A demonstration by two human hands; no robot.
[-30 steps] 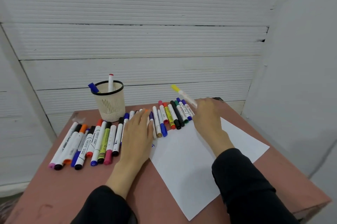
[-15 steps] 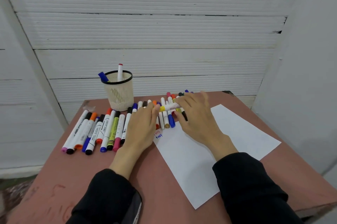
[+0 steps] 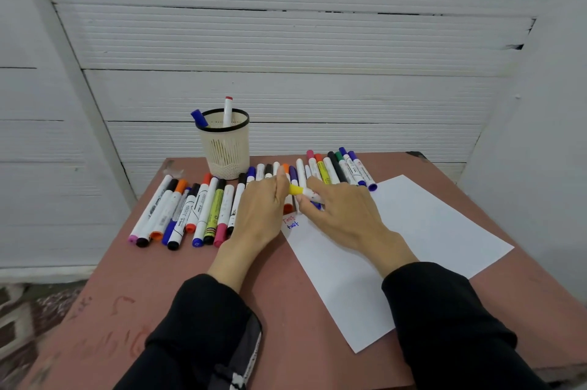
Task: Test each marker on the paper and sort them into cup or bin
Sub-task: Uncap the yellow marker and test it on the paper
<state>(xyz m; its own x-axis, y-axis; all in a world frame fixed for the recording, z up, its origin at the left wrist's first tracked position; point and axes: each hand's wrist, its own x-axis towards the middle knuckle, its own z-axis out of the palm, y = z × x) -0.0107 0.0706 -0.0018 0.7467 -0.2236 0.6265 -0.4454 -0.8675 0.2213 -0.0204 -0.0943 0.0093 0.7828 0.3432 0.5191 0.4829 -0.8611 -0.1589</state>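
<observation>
A yellow-capped white marker (image 3: 297,190) lies level just above the row of markers at the table's middle. My right hand (image 3: 343,211) grips its white barrel over the top corner of the white paper (image 3: 419,230). My left hand (image 3: 260,208) meets the yellow cap with its fingertips and pinches its end. The paper bears a red "Test" and a blue "test" (image 3: 290,221) near that corner. A cream mesh cup (image 3: 225,151) with a black rim stands at the back and holds a blue-capped marker (image 3: 199,118) and a red-capped marker (image 3: 227,111). No bin is in view.
Several markers (image 3: 190,211) lie side by side at the table's left, and several more markers (image 3: 341,168) lie at the back right of the paper. The reddish table (image 3: 158,294) stands against a white panelled wall. Its left and right edges drop off.
My right hand brought the yellow marker down from the air to a level pose by my left hand. My left hand's fingertips closed on its cap. The head camera tilted down.
</observation>
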